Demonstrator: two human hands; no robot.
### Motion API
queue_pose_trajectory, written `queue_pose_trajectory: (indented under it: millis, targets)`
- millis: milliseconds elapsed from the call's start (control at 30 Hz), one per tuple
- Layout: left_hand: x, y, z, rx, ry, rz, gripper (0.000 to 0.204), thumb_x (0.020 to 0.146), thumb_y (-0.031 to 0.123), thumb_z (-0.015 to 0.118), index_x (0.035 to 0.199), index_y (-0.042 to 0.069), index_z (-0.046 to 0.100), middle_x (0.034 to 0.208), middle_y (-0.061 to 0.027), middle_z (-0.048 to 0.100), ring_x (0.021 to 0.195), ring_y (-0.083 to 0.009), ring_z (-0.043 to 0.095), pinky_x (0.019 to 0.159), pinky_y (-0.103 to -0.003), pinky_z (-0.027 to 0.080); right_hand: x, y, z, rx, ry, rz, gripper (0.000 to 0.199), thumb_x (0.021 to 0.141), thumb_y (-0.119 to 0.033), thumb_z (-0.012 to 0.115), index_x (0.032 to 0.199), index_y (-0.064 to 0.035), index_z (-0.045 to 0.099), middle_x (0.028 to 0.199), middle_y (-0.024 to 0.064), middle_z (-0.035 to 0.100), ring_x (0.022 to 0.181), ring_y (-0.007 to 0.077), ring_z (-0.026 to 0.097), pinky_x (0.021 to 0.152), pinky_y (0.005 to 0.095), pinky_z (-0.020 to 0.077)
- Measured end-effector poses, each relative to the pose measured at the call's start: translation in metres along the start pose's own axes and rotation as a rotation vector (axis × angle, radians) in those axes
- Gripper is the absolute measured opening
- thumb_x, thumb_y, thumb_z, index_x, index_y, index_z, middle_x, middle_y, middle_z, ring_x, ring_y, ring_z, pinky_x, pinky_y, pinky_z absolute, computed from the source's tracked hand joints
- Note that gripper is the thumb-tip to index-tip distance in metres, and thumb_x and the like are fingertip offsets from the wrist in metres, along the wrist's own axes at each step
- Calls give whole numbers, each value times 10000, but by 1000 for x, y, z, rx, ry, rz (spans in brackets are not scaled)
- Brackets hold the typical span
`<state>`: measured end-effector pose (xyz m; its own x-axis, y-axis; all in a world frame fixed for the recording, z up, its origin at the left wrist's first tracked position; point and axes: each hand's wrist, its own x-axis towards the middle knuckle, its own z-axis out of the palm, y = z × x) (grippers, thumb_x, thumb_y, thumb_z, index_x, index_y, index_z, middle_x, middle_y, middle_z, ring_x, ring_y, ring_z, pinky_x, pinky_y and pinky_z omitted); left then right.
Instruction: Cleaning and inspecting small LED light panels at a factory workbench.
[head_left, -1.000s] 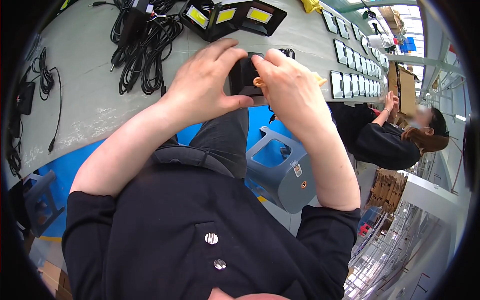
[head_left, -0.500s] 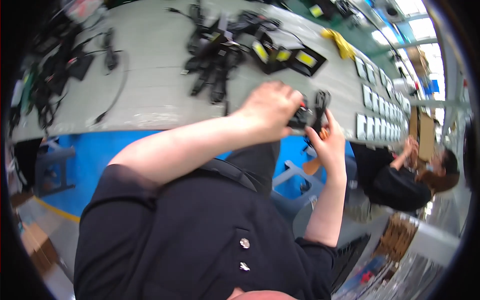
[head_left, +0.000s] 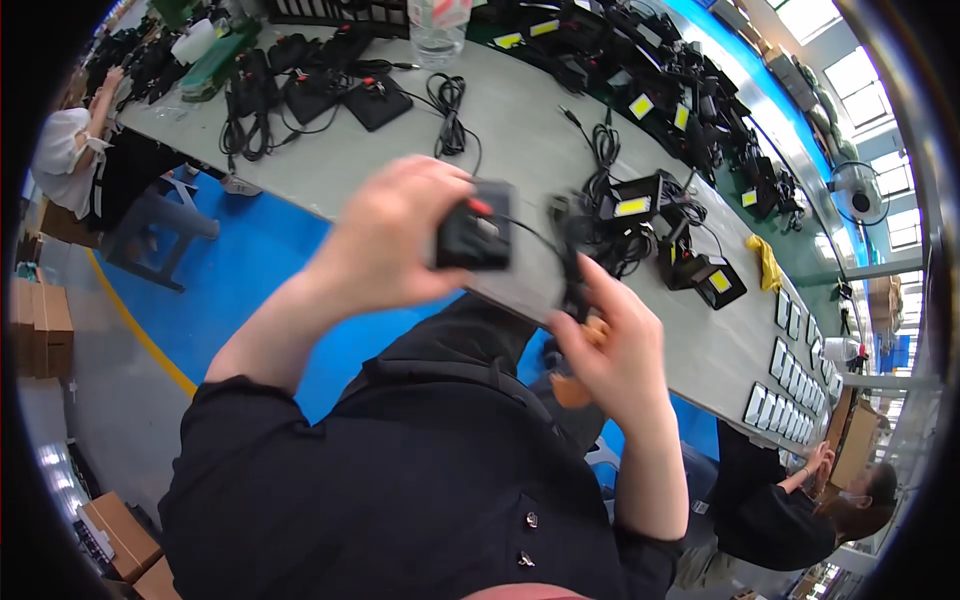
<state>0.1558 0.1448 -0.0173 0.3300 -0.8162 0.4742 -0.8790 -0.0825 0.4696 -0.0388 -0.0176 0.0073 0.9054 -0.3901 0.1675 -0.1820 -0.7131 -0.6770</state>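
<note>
My left hand (head_left: 385, 240) grips a small black box-shaped lamp unit (head_left: 475, 238) with a red spot on top, raised above the edge of the grey workbench (head_left: 520, 130). A thin black cable (head_left: 562, 262) runs from the unit to my right hand (head_left: 615, 345), which pinches the cable's bundled end. An orange piece (head_left: 597, 330) shows at my right fingers. Both hands are blurred by motion.
Black flood lamps with yellow panels (head_left: 632, 205) and coiled cables (head_left: 447, 95) lie along the bench. A clear bottle (head_left: 437, 30) stands at the far edge. A row of small panels (head_left: 790, 375) lies at right. People sit at upper left (head_left: 75, 165) and lower right (head_left: 800, 515). Cardboard boxes (head_left: 40, 325) stand on the floor.
The view has swung left along the bench. My hands have come apart: the left keeps the black unit, the right has drawn the cable away to the right.
</note>
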Motion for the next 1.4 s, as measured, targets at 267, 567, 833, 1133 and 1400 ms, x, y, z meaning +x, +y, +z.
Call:
queue_pose_trajectory:
  millis: [267,567,833,1133,1400]
  targets:
    - [-57,-118,-45,375,92,-478,593,651,268,770,1158,50,554,1144,-163,568,1110,-347,509,957,-422,411,144,-28,100,-339,-269,-136,270,840,-268,606,996,-48,587,1042,162,543,913,354,637,737,512,530]
    - [-23,-69,-32,300,395,-297,630,760,138,730,1328,48,472,1350,-137,483,1266,-294,438,1063,-394,333,35,10,-31,416,211,129,295,733,-69,609,1022,-13,590,824,28,518,776,96,483,678,255,437]
    - [136,-1,106,-121,-220,275,833,701,263,751,1399,22,365,1388,-213,432,1301,-328,415,1081,-375,352,-85,70,-72,1021,554,362,296,763,-5,604,1051,3,537,847,6,493,717,46,462,619,176,379]
    - [205,25,79,-791,-270,44,672,655,125,810,1258,59,521,1178,-73,516,994,-176,576,820,-274,484,-165,109,-92,1171,704,376,285,701,-12,582,981,5,534,813,38,450,689,98,432,612,201,370]
    - [196,138,43,-783,241,145,725,680,193,779,1326,44,487,1225,-75,545,1123,-186,527,985,-309,413,-177,128,-92,1441,771,269,315,686,1,522,985,-51,439,846,51,415,728,138,448,659,241,431]
